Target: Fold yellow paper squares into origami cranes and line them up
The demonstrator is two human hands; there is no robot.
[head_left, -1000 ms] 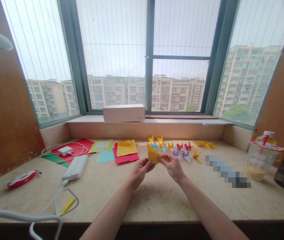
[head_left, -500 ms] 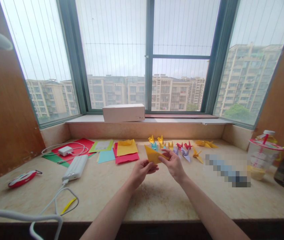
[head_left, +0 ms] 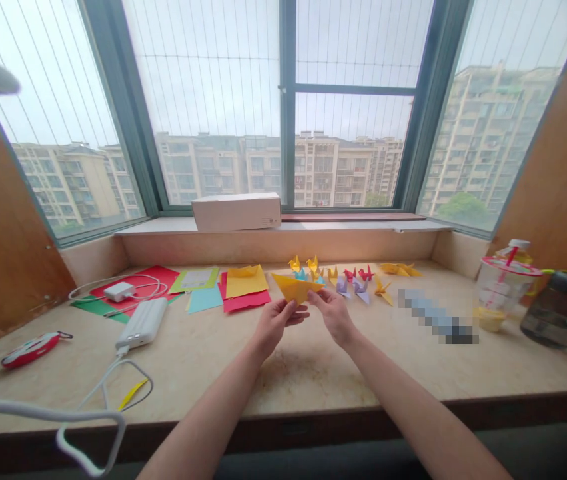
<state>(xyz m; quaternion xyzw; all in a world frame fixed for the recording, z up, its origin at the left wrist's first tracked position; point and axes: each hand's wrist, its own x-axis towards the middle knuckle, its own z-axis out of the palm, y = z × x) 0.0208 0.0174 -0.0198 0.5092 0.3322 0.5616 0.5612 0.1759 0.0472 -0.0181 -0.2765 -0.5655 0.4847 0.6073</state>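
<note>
A folded piece of yellow origami paper [head_left: 294, 288] is held up over the counter, its broad point toward the left. My left hand [head_left: 279, 321] pinches its lower edge, thumb in front and fingers behind. My right hand [head_left: 332, 312] grips the right end between thumb and fingers. Just beyond the hands stand several folded paper cranes: a yellow one [head_left: 312, 263], a red one [head_left: 366, 273], a purple one [head_left: 361, 291] and a blue one [head_left: 301, 274], partly hidden by the paper. Yellow sheets [head_left: 243, 281] lie on red paper [head_left: 246, 302] to the left.
At the left are a white power bank [head_left: 142, 324], its cable [head_left: 43, 415], a charger plug [head_left: 119, 291] and a red-and-white object [head_left: 33, 349]. A lidded cup [head_left: 506, 290] and a dark bottle [head_left: 563, 310] stand right. A white box [head_left: 236, 212] rests on the sill.
The view has shifted, so the scene sits slightly up and left. In my hands, the yellow paper has turned, its upper edge now lying flatter, and my right-hand fingers have closed lower on it.
</note>
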